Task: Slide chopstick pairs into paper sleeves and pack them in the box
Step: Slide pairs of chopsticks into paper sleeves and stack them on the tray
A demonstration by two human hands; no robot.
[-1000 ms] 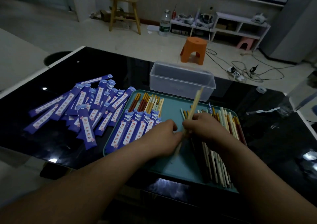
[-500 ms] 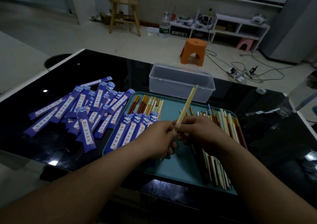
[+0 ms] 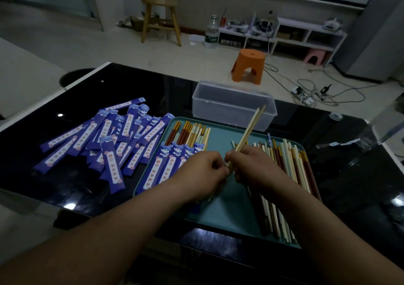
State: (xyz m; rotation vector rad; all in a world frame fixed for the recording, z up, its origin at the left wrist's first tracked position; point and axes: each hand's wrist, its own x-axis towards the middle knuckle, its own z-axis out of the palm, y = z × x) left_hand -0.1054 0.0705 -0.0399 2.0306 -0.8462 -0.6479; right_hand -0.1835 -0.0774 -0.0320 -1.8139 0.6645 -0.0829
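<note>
Head view showed both hands over the tray's (image 3: 229, 217) middle. The left hand (image 3: 203, 173) gripped the lower end of a pale chopstick pair (image 3: 251, 129), and the right hand (image 3: 253, 166) pinched it just above. The tips angled toward the box (image 3: 231, 103) at the table's far edge. The step appeared to be evening the pair. The next move would require freeing one hand to take an empty sleeve (image 3: 113, 164) from the table's left side.
</note>
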